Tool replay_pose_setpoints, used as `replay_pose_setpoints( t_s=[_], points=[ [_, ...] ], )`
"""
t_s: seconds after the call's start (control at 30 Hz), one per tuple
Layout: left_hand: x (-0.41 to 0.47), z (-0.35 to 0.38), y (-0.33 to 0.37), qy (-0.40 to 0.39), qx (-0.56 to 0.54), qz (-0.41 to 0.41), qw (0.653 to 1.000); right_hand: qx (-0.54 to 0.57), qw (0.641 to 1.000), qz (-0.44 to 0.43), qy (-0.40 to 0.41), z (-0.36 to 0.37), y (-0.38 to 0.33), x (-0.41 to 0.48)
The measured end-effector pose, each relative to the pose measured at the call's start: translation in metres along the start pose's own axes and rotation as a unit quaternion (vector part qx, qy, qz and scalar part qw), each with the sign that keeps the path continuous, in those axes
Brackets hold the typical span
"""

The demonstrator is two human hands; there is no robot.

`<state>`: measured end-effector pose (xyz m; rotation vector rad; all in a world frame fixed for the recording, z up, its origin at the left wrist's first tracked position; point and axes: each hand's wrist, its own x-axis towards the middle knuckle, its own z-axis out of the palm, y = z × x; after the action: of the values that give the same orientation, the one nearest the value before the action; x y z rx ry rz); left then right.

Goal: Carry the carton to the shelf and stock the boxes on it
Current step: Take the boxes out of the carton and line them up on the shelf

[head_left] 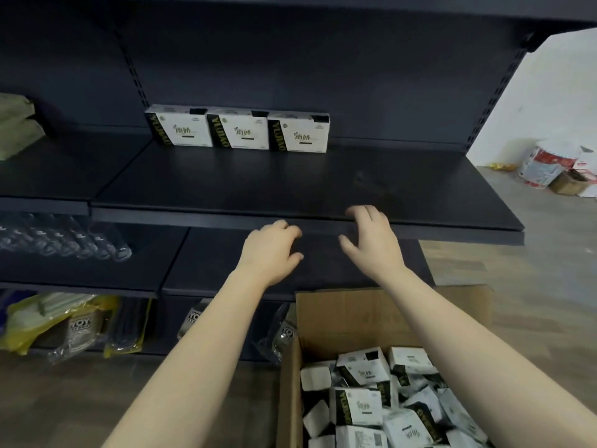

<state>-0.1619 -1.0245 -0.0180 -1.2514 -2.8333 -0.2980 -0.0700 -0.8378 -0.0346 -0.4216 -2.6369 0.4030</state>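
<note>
Left hand [271, 250]: empty, fingers loosely curled, thumb out, palm down. Right hand [371, 240]: empty too, fingers bent and spread. Both hover at the front lip of the shelf [290, 189], near each other but apart. I cannot tell whether either touches the lip.

Reading: nothing is gripped, so the hands look to be between boxes, and the next reach is likely down into the carton.

Three boxes [238, 130] stand upright at the back of the shelf, pushed against the back panel. They sit side by side with sides touching, printed fronts facing out. This starts a row from the left upright, which leaves the front and right of the board free for more.

Carton [355, 312]: on the floor, lower right, just in front of the shelving and under the right forearm, flaps open. It sits within easy reach of both hands. Loose boxes [355, 405] lie in it jumbled, tilted every way.

Hard to make out:
- The carton's near and right sides are cut off by the frame, so no count is possible.
- Clear wrapped items [64, 240] on the lower left board are blurred.
- Yellow-edged packets [48, 321] are below them, with print only partly legible.
- Green packs [16, 124] are clipped at the left edge.
- Tins and clutter [542, 169] sit by the far wall.
</note>
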Motion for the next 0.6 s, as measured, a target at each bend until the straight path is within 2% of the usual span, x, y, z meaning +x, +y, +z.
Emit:
replay_pose_setpoints(
  t_s=[0.6],
  points=[
    [-0.124, 0.049, 0.057, -0.088, 0.016, 0.066, 0.994, -0.021, 0.987, 0.126, -0.098, -0.016, 0.010, -0.194]
  ],
)
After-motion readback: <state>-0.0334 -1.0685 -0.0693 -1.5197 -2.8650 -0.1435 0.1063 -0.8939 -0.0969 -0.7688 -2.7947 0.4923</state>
